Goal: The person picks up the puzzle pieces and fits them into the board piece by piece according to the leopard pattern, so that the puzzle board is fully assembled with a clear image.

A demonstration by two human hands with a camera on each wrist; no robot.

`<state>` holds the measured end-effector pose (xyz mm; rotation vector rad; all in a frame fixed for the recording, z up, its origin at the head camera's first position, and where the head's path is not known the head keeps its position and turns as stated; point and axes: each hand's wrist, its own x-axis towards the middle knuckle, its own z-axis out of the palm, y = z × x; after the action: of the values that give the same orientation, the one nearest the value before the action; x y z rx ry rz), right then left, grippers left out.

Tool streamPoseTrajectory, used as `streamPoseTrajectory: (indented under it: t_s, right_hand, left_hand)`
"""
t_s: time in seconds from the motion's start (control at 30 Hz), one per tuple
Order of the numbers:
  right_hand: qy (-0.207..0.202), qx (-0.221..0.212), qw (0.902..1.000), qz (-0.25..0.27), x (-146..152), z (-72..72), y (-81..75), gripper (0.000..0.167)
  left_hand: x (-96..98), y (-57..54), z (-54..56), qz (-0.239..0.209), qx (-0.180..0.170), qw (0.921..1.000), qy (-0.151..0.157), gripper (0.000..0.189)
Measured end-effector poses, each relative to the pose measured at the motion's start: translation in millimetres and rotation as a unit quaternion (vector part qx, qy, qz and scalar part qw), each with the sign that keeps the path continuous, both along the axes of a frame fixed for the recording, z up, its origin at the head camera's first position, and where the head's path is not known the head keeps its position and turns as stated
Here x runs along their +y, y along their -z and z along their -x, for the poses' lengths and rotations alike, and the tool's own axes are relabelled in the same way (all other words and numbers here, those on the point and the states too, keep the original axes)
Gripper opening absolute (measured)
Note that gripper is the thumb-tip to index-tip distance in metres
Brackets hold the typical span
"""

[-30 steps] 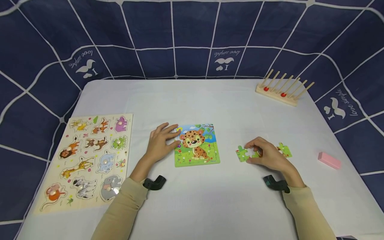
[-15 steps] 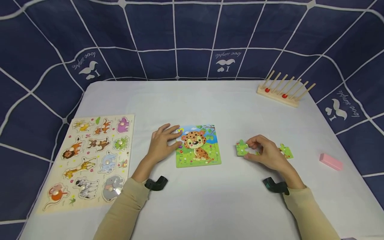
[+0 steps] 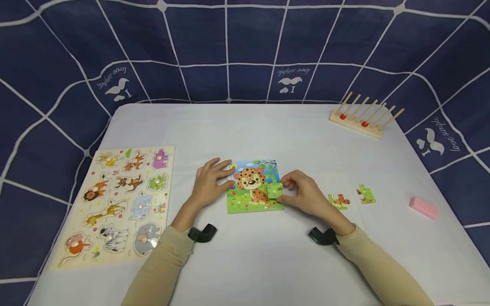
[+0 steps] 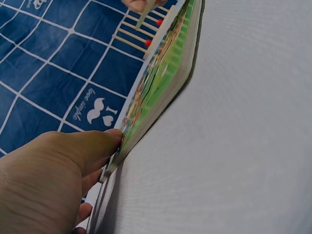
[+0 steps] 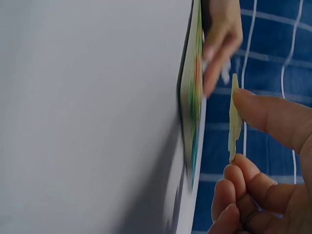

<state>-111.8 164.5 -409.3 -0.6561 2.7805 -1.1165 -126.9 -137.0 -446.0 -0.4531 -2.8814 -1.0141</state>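
Observation:
A square leopard jigsaw puzzle (image 3: 239, 205) lies flat in the middle of the table. My left hand (image 3: 209, 182) rests at its left side with fingers spread; in the left wrist view the thumb (image 4: 100, 146) touches the board's edge. Over the right part of the picture, my right hand (image 3: 306, 195) pinches a green puzzle piece (image 3: 273, 191) between thumb and fingertips. Seen edge-on in the right wrist view, that thin piece (image 5: 235, 117) is held clear of the board. Two loose pieces lie to the right, one with leopard spots (image 3: 338, 201) and one mostly green (image 3: 366, 194).
On the left lies a large wooden animal knob puzzle (image 3: 132, 208). A wooden peg stand (image 3: 356, 126) with red beads is at the back right. A pink block (image 3: 423, 208) sits near the right edge. A blue checked cloth (image 3: 249, 42) hangs behind the table.
The right hand has picked up the green puzzle piece from the right and carried it left to over the leopard puzzle. The left hand has stayed at the board's left side.

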Motion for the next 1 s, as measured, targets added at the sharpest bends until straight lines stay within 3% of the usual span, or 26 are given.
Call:
streamPoseTrajectory:
  t_s: [0.2, 0.4, 1.0]
  right_hand:
    - [-0.043, -0.018, 0.9989, 0.009, -42.3, -3.0, -3.2, 0.042]
    - [-0.050, -0.016, 0.9986, -0.013, -69.8, -7.2, -4.3, 0.042]
    - [-0.056, -0.003, 0.9970, -0.054, -86.5, -7.3, 10.9, 0.041]
  left_hand:
    - [-0.9, 0.9, 0.1, -0.001, 0.004, 1.0000, 0.004, 0.040]
    - [-0.3, 0.7, -0.3, 0.001, 0.006, 1.0000, 0.005, 0.039]
    - [-0.6, 1.1, -0.5, 0.008, 0.002, 1.0000, 0.002, 0.039]
